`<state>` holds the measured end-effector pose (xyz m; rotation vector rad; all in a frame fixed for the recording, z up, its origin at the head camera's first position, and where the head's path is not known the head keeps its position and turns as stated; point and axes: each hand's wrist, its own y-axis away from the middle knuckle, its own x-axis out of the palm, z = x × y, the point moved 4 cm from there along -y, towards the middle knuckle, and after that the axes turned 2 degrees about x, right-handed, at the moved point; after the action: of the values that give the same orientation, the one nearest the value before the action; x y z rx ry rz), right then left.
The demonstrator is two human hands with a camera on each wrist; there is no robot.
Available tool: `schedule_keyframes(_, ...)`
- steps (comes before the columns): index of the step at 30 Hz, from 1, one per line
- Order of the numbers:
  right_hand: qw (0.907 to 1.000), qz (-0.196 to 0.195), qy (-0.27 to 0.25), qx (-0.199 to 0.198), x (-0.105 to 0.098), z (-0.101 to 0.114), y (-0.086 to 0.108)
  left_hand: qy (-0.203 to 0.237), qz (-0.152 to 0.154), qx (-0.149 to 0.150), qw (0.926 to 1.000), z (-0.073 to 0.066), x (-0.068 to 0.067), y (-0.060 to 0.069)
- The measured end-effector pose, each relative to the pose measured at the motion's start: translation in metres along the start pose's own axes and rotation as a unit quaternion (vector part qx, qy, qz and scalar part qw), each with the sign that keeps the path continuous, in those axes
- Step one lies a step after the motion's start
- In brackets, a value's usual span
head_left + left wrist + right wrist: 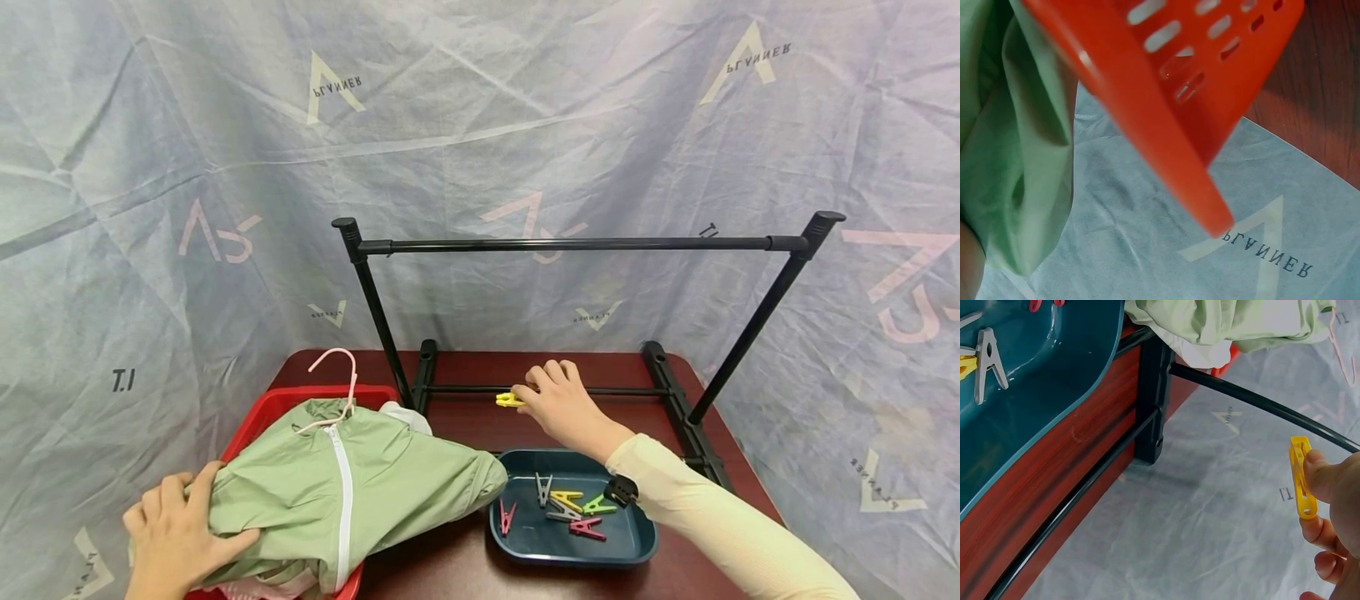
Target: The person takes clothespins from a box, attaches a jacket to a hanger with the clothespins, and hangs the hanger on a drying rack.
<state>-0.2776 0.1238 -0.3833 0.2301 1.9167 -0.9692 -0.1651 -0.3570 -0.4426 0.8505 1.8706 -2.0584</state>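
Note:
My right hand (pixel 566 408) pinches a yellow clothespin (pixel 1302 478) between thumb and fingers, above the table behind the blue tray. On the left, a light green zip jacket (pixel 300 483) hangs over the red basket (pixel 258 412), with a pale pink hanger (pixel 351 375) sticking out of its collar. My left hand (pixel 176 529) rests at the jacket's left side, fingers spread and thumb on the cloth; whether it grips any fabric I cannot tell. In the left wrist view, green cloth (pixel 1022 156) hangs beside the basket's rim (pixel 1141 131), with only a sliver of the hand showing.
A dark blue tray (pixel 573 558) holds several clothespins in grey, yellow, green and pink. Behind it a black garment rack stands on the dark red table (pixel 465 367), its top bar (pixel 577 244) running across. White cloth (pixel 405 415) pokes out of the basket. Printed grey fabric surrounds the table.

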Motion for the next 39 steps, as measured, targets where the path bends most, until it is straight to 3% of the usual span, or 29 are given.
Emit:
schedule_keyframes(25, 0.9998, 0.005, -0.021, 0.003, 0.001, 0.010, -0.015, -0.004, -0.005, 0.016, 0.9998, -0.001, 0.001, -0.003)
schedule_keyframes(31, 0.9998, 0.005, -0.018, -0.001, 0.000, 0.012, -0.019, 0.003, 0.015, 0.002, 0.9999, -0.001, 0.000, -0.003)
schedule_keyframes(39, 0.9995, 0.003, -0.031, 0.002, 0.001, 0.015, -0.023, 0.002, 0.016, -0.002, 0.9999, -0.001, 0.001, -0.002)
